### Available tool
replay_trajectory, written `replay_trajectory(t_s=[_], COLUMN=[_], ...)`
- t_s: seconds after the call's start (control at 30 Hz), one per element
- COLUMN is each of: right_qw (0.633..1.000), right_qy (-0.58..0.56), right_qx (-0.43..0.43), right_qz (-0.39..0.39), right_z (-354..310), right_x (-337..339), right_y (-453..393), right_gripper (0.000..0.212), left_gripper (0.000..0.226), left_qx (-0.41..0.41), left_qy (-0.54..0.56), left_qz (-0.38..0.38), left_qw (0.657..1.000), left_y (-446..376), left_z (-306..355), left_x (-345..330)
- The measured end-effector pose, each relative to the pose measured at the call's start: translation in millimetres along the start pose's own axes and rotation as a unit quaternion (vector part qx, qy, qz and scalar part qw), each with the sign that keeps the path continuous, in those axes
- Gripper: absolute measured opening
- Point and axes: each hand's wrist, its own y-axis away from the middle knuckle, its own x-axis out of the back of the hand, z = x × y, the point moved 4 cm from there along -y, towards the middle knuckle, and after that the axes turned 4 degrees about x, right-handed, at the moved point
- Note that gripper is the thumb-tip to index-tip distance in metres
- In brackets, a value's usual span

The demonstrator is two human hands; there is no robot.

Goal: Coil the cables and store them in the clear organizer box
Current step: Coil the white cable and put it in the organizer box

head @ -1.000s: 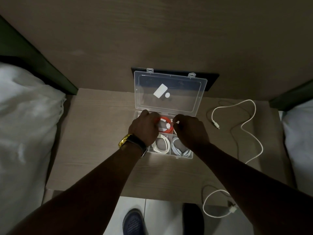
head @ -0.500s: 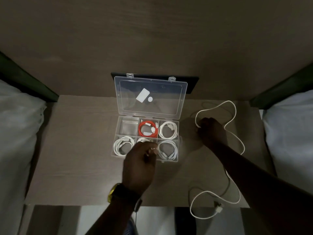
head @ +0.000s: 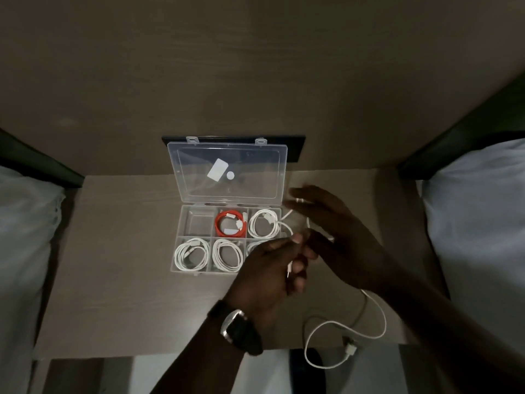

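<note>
The clear organizer box (head: 199, 223) sits open mid-table, its lid (head: 227, 169) leaning against the wall. A red coiled cable (head: 220, 227) fills the back middle compartment. White coils lie at back right (head: 264, 223), front left (head: 190, 254) and front middle (head: 227, 254). The back left compartment holds nothing. My left hand (head: 272, 268) covers the front right compartment and pinches one end of a loose white cable (head: 321, 325). My right hand (head: 326, 223), blurred, hovers right of the box with strands of that cable across its fingers. The cable's far plug (head: 350, 348) hangs over the front edge.
The wooden table (head: 119, 265) stands against a wood wall panel. White pillows lie at left (head: 22, 237) and right (head: 477, 223). A black plate (head: 295, 149) is on the wall behind the lid. A watch (head: 235, 328) is on my left wrist.
Both hands left the box. The right hand took the loose cable from the table's right side and brought it toward the box; the left hand now pinches its end.
</note>
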Motion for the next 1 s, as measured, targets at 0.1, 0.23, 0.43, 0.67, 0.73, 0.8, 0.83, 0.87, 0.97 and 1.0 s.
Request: replay_trajectory(t_s=[0.1, 0.23, 0.43, 0.67, 0.73, 0.8, 0.83, 0.87, 0.97, 1.0], right_qw=[0.992, 0.925, 0.974, 0.998, 0.999, 0.991, 0.988, 0.987, 0.993, 0.992], right_qy=[-0.07, -0.35, -0.104, 0.056, -0.035, -0.12, -0.132, -0.124, -0.067, -0.046], right_qx=[0.006, -0.132, -0.066, 0.029, -0.006, -0.059, -0.083, -0.098, -0.065, -0.049], right_qz=[-0.106, -0.065, -0.193, -0.018, 0.028, 0.031, 0.017, -0.002, -0.077, -0.104], right_z=[-2, -13, -45, -49, -43, -37, -37, -39, -57, -65], right_x=[-12, -26, -30, 24, 19, 0, -12, -22, -42, -45], right_y=[-2, 17, 56, 16, 8, 11, 16, 22, 41, 46], right_gripper=[0.024, 0.024, 0.025, 0.021, 0.018, 0.009, 0.011, 0.016, 0.02, 0.027], left_gripper=[0.031, 0.031, 0.025, 0.022, 0.025, 0.033, 0.035, 0.036, 0.03, 0.028], left_qx=[0.039, 0.025, -0.179, -0.046, 0.017, 0.038, 0.038, 0.026, -0.083, -0.129], left_qy=[0.128, 0.239, 0.156, -0.053, 0.141, 0.275, 0.307, 0.324, 0.322, 0.29], left_qz=[-0.132, -0.222, -0.04, -0.082, -0.162, -0.22, -0.231, -0.229, -0.157, -0.112], left_qw=[0.982, 0.945, 0.97, 0.994, 0.977, 0.935, 0.922, 0.917, 0.93, 0.942], left_y=[23, 36, 23, 46, 57, 64, 66, 66, 65, 64], left_z=[13, 37, 52, -14, -12, -1, 5, 12, 42, 51], left_x=[-10, -9, 30, 0, -8, -13, -13, -10, 13, 25])
